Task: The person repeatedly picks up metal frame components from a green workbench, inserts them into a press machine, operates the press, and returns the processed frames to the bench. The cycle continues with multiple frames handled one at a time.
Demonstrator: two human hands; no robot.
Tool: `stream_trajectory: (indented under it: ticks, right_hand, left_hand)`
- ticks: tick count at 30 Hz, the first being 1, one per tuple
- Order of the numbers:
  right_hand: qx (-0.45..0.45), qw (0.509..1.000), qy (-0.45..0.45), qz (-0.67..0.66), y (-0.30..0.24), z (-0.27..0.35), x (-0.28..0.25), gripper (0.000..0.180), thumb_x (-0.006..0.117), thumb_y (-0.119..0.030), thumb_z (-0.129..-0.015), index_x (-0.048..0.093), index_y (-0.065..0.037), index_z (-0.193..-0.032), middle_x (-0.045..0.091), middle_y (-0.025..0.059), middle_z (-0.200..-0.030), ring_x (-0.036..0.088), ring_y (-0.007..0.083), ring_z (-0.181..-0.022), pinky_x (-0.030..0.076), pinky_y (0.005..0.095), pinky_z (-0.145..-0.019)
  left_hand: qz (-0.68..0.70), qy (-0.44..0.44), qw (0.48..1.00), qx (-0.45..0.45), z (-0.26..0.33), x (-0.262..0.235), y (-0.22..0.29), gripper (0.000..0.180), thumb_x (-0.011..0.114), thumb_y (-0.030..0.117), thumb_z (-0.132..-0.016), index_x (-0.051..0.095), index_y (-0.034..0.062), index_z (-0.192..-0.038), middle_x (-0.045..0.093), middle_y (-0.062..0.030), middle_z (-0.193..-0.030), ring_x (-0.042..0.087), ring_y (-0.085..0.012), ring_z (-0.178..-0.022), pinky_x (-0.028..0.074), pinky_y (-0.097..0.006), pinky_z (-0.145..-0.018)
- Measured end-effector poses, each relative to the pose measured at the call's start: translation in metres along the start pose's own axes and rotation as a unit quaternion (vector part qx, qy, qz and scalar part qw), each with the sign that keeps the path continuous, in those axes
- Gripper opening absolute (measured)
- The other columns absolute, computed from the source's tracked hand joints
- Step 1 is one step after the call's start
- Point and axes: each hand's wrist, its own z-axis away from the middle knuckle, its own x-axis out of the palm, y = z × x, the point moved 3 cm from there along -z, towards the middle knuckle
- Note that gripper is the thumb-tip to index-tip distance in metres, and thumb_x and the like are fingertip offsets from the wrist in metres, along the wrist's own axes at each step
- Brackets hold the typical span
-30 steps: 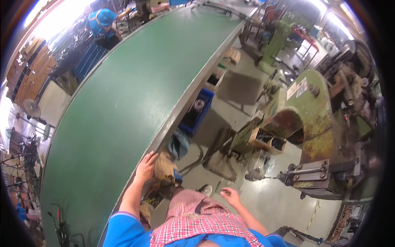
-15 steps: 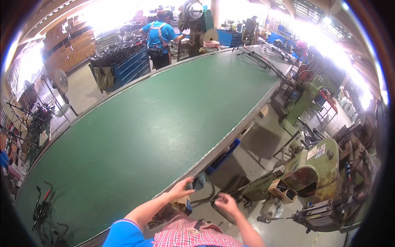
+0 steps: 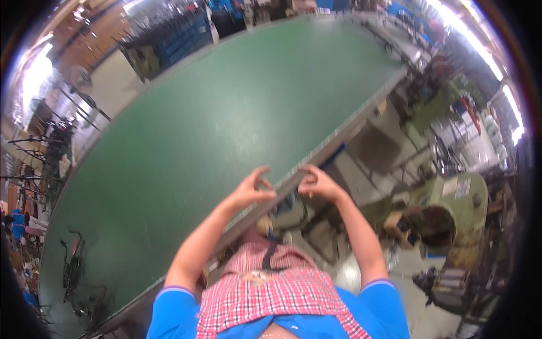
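Two: left hand point(image 3: 250, 191), right hand point(image 3: 320, 187), both empty, loosely wide, near edge of tabletop point(image 3: 197, 141); possible knuckle scrape through careless lowering.

No lettering or number can be read anywhere. Two pale labels point(image 3: 450, 186) sit side by side on the rounded upper part of the green machine point(image 3: 470, 217), which stands to the right of the green-topped table point(image 3: 220, 133); the label farther from that table shows dark printed marks, but they are too small and blurred to make out.
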Motion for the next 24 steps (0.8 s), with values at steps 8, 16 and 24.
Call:
stream_trajectory:
  ticks: [8, 16, 24]
  right_hand:
    - [0.013, 0.994, -0.102, -0.030, 0.005, -0.048, -0.014, 0.078, 0.071, -0.013, -0.080, 0.025, -0.001, -0.141, 0.064, 0.0084, -0.088, 0.059, 0.0111, -0.076, 0.045, 0.0206, -0.062]
    - [0.054, 0.988, -0.133, -0.049, 0.007, -0.052, -0.025, 0.083, 0.074, -0.016, -0.079, 0.022, 0.000, -0.142, 0.063, 0.0082, -0.090, 0.060, 0.0119, -0.076, 0.046, 0.0202, -0.062]
    - [0.061, 0.986, -0.139, -0.069, 0.011, -0.056, -0.036, 0.082, 0.073, -0.013, -0.079, 0.022, 0.000, -0.142, 0.062, 0.0084, -0.089, 0.059, 0.0119, -0.074, 0.047, 0.0202, -0.063]
  left_hand:
    - [-0.054, 0.025, 0.998, -0.038, -0.026, -0.011, 0.001, 0.080, 0.074, 0.024, -0.078, 0.028, 0.0091, -0.141, 0.060, -0.0006, -0.093, 0.059, -0.0086, -0.080, 0.037, -0.020, -0.057]
    - [0.025, 0.048, 0.996, -0.070, -0.039, -0.002, 0.001, 0.083, 0.075, 0.025, -0.080, 0.025, 0.0016, -0.141, 0.061, -0.0045, -0.093, 0.061, -0.0105, -0.074, 0.041, -0.020, -0.058]
    - [0.096, 0.064, 0.991, -0.073, -0.042, -0.002, -0.002, 0.082, 0.074, 0.019, -0.081, 0.022, -0.0010, -0.141, 0.058, -0.0063, -0.094, 0.058, -0.0125, -0.079, 0.052, -0.025, -0.069]
